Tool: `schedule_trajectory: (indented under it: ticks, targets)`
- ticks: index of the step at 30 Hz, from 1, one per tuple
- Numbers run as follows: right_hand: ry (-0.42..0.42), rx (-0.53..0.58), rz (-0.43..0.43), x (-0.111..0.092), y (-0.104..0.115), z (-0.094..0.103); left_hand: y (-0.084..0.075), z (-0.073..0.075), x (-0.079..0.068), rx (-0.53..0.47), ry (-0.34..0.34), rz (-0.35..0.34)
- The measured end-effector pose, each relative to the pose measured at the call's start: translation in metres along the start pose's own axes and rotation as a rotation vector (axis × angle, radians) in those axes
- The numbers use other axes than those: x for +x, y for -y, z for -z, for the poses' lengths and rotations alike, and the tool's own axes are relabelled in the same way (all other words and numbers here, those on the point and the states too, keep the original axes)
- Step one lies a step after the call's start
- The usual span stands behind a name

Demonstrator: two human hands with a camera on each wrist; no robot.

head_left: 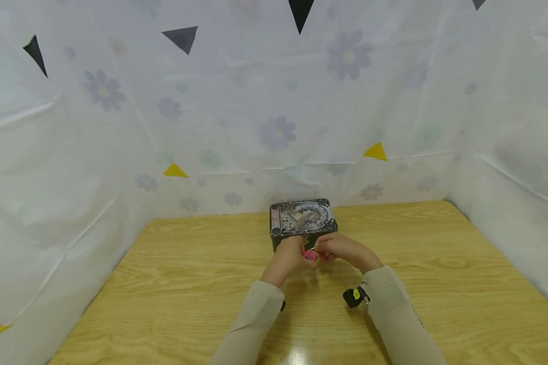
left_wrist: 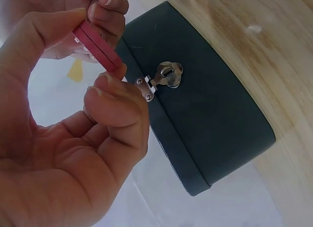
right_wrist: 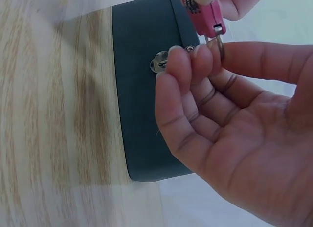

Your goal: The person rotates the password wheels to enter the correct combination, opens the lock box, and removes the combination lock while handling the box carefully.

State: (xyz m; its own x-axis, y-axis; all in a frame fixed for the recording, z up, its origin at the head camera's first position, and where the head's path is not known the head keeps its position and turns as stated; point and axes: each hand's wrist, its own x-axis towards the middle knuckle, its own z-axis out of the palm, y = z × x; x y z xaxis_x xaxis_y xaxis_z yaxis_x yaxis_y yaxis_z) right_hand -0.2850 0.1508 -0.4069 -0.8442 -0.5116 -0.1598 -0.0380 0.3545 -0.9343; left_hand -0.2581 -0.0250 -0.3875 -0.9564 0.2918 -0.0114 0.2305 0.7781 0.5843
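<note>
A small pink combination padlock (head_left: 309, 255) with number dials hangs in front of a dark box (head_left: 301, 218) with a patterned lid. My left hand (head_left: 286, 258) pinches the padlock's body between thumb and fingers; its edge and dials (left_wrist: 98, 45) show in the left wrist view. From the other side, my right hand (head_left: 344, 249) pinches the metal shackle (right_wrist: 221, 48) between thumb and fingertips. Behind the fingers, on the box's dark green front, is a metal clasp (left_wrist: 168, 74) with its hinged plate at the lid's edge. The padlock is off the clasp.
The box stands on a wood-grain table (head_left: 187, 294), near its back edge. White flowered sheeting (head_left: 237, 126) rises behind and on both sides, with black and yellow triangles on it. A black strapped device (head_left: 355, 296) sits at the right wrist.
</note>
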Motion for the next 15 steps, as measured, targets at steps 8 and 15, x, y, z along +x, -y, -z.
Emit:
schedule_trajectory:
  ticks: [8,15]
  targets:
    - [-0.006,-0.024,0.032,0.0002,-0.0008,0.0012,-0.0012,-0.0003,0.0022,-0.041,0.010,0.046]
    - [-0.005,-0.026,0.045,-0.0001,-0.0004,0.0002,-0.0002,0.0001,0.0021,-0.045,-0.004,0.053]
